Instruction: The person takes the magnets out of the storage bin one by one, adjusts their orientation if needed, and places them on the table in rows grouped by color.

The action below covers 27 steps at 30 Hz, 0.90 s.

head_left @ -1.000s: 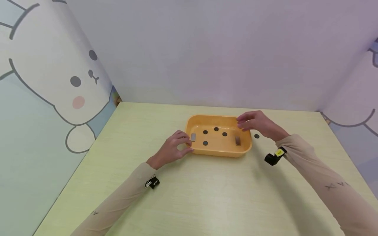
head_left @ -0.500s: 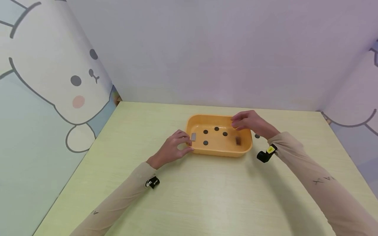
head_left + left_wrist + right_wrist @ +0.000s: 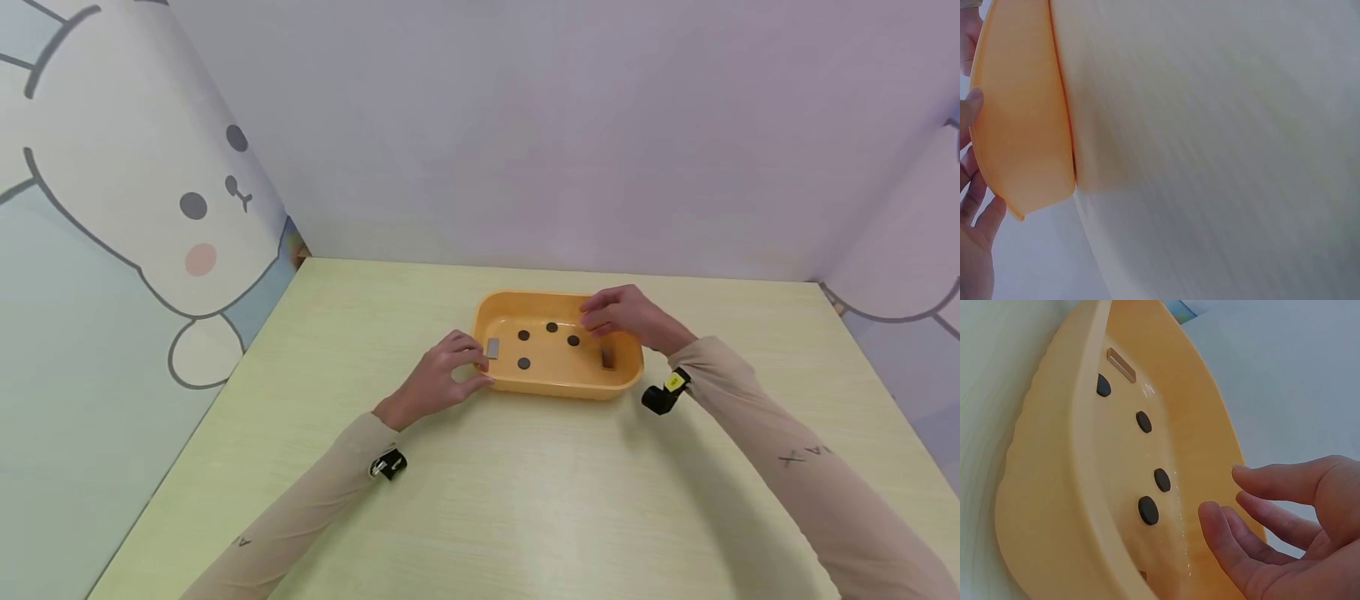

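Note:
A yellow-orange plastic tray (image 3: 557, 385) stands on the table, several small dark discs (image 3: 523, 363) lying on its floor. A small grey rectangular piece (image 3: 492, 348) is at its left end, and a brownish rectangular one (image 3: 607, 357) at its right end. My left hand (image 3: 438, 375) holds the tray's left end, fingers over the rim and thumb at the front corner; the left wrist view shows fingertips on the rim. Above the tray's right part is my right hand (image 3: 626, 312). In the right wrist view its thumb and fingers are apart with nothing between them.
The pale wooden table (image 3: 525, 483) meets a plain wall (image 3: 540, 167) close behind the tray. A side panel with a cartoon animal (image 3: 150, 192) stands at the left, another at the right. The right forearm mostly hides a disc lying right of the tray.
My right hand has moved left, from the tray's right rim to farther over its inside. Its forearm now covers most of the disc outside. The left hand keeps its place.

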Each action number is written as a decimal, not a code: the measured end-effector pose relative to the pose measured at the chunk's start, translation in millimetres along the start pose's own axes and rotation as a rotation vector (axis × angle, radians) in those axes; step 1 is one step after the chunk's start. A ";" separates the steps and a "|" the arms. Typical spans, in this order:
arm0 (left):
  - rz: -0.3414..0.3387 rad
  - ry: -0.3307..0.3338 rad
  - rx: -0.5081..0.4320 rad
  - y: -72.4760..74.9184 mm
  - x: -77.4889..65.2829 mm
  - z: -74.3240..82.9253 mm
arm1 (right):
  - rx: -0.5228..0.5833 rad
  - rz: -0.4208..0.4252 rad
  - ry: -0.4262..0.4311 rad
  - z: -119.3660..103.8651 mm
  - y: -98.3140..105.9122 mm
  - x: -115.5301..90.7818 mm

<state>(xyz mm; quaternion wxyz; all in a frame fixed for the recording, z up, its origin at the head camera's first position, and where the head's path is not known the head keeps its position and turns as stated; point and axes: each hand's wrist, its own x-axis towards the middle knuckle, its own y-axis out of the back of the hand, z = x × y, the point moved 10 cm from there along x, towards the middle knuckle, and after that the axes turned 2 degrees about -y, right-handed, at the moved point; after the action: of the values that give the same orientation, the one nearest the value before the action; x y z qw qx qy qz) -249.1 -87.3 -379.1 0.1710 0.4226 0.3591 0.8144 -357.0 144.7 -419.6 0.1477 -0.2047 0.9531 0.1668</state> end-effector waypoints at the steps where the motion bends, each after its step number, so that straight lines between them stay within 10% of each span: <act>1: -0.001 0.001 -0.001 0.2 -0.1 0.1 | 0.004 0.004 -0.002 0.9 -0.4 0.8; 27: 0.003 -0.001 -0.004 0.0 -1.7 -0.5 | -0.137 0.135 -0.030 21.7 -11.3 14.7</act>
<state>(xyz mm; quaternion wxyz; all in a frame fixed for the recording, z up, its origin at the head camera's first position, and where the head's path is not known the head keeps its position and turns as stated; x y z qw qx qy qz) -248.6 -88.5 -380.2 0.1707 0.4234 0.3564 0.8152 -360.2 138.2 -447.2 0.1362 -0.1471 0.9487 0.2443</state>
